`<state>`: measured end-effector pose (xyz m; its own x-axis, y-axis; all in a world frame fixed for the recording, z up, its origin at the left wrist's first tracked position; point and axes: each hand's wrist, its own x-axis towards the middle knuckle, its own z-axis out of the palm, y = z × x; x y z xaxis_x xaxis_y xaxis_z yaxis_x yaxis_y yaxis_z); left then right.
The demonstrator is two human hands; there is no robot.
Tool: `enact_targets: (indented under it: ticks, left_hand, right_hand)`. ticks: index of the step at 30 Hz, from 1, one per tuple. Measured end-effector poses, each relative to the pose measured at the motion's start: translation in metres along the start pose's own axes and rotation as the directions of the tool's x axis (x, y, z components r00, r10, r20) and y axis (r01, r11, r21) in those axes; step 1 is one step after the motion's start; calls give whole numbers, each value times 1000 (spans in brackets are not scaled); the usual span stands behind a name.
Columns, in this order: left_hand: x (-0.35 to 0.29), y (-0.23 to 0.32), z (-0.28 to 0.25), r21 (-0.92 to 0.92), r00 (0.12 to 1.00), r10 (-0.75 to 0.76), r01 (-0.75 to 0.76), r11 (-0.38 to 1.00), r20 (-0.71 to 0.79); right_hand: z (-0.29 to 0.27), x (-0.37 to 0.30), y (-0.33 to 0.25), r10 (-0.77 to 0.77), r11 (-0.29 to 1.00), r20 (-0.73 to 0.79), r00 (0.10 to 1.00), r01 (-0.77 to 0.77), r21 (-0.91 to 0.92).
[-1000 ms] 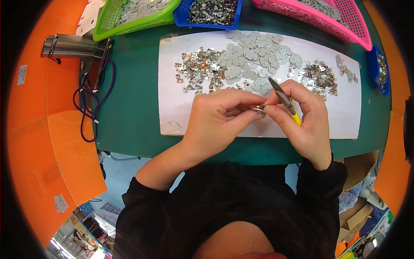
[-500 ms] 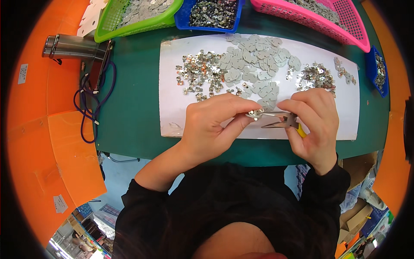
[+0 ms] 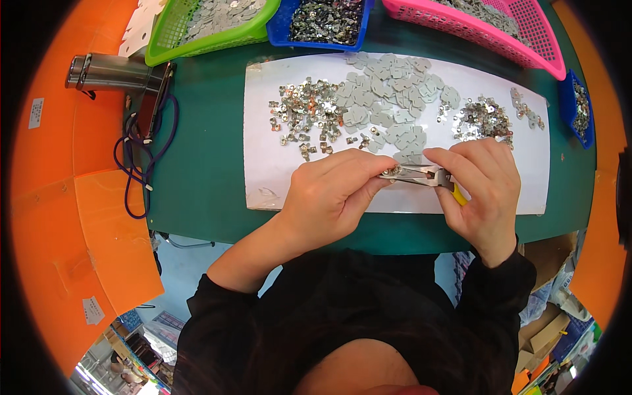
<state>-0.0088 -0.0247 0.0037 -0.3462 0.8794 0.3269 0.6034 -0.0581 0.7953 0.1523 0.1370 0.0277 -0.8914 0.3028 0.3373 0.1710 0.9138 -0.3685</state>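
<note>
My left hand (image 3: pixel 332 191) pinches a small metal part (image 3: pixel 392 171) between thumb and fingers, its details mostly covered. My right hand (image 3: pixel 484 191) is wrapped round needle-nose pliers (image 3: pixel 431 176) with a yellow handle. The pliers' jaws point left and reach the metal part at my left fingertips. Under and beyond my hands lies a white board (image 3: pixel 270 178). On it are a heap of flat grey plates (image 3: pixel 388 89), a pile of shiny metal clips (image 3: pixel 306 108) at the left and small metal pieces (image 3: pixel 484 120) at the right.
Along the back stand a green basket (image 3: pixel 217 41), a blue bin (image 3: pixel 316 45) and a pink basket (image 3: pixel 474 41). A small blue tray (image 3: pixel 571 108) is at the far right. On the left lie a steel flask (image 3: pixel 115 72) and a purple cord (image 3: pixel 172 125) on the green table (image 3: pixel 204 151).
The pliers' jaws have come closer together and moved left onto the metal part. My left hand has barely shifted.
</note>
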Motion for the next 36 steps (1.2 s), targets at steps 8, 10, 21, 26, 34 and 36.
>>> enact_targets:
  ticks: [8,10,21,26,34,36]
  left_hand:
    - [-2,-2,2,-109,998,-57,60,992,24]
    - [-2,-1,1,-132,996,-82,83,988,18]
    - [-4,-3,2,20,994,102,-101,995,-48]
    - [-5,-4,4,-3,992,97,-97,995,-83]
    - [-2,-2,3,40,993,105,-103,994,-55]
    - [-4,-7,6,122,964,253,-241,963,-88]
  right_hand:
    - [-3,2,-3,2,1000,-9,1000,-2,-5]
    - [-1,2,-4,14,1000,-12,1000,-14,10]
    - [1,-4,-7,95,978,137,986,-118,171]
    - [-1,-4,-5,140,938,263,955,-213,272]
    - [-14,1,-8,-30,998,12,999,31,-57]
    - [-19,3,-9,-75,988,27,997,78,-137]
